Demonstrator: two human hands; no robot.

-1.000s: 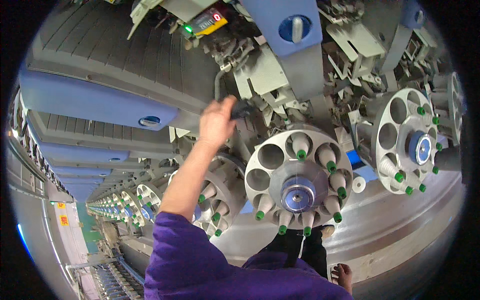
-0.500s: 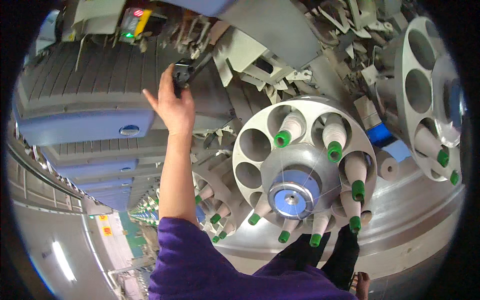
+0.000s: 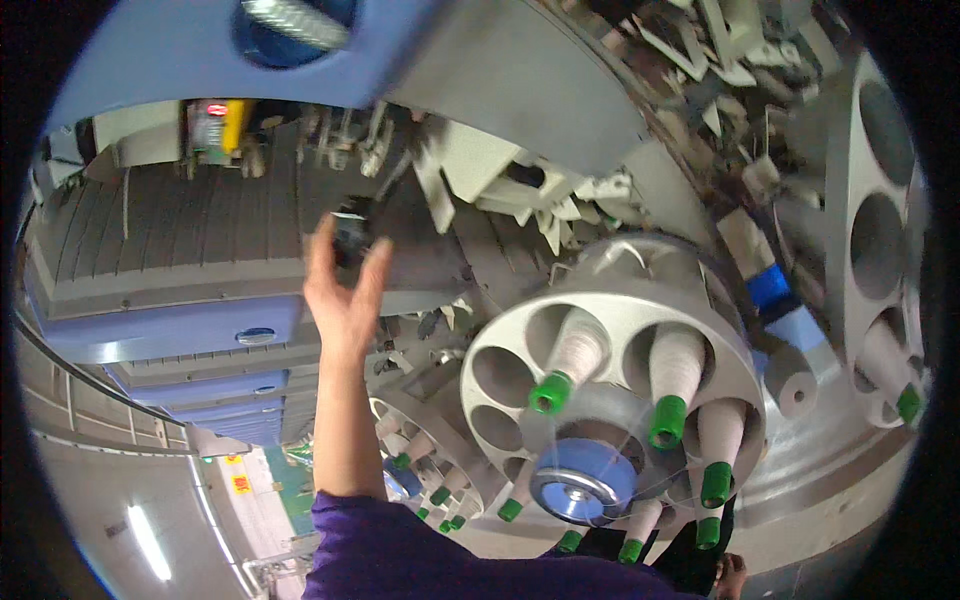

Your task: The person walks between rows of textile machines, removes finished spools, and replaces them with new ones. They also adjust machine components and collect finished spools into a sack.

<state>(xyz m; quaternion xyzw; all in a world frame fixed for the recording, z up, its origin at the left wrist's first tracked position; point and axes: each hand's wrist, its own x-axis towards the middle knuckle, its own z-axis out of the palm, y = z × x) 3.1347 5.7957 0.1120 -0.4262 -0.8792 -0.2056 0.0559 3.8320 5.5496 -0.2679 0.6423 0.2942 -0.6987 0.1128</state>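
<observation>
My left hand (image 3: 345, 290) reaches up in front of the machine, its fingers and thumb on either side of a small black part (image 3: 352, 232). I cannot tell whether the part is loose or fixed to the machine; motion blurs it. What looks like my right hand (image 3: 731, 577) hangs low beside my dark trousers, its fingers too small to read. Below and right of my left hand is a round, pale grey bobbin magazine (image 3: 490, 345). Several of its holes hold cones of whitish yarn (image 3: 678, 360) with green tube ends (image 3: 667, 422); a few at its left are bare.
A blue magazine hub (image 3: 583, 478) has fine threads running to it. Another magazine (image 3: 855, 250) stands at right, a third (image 3: 440, 450) lower left. Angular machine brackets (image 3: 490, 170) jut out above. Blue panels (image 3: 170, 335) line the left, and a yarn package (image 3: 795, 392) lies on the metal ledge.
The whole view has shifted, so the machine and magazine sit lower and a blue panel shows at the top. My left hand has stayed by the black part, its spread outer finger now drawn in.
</observation>
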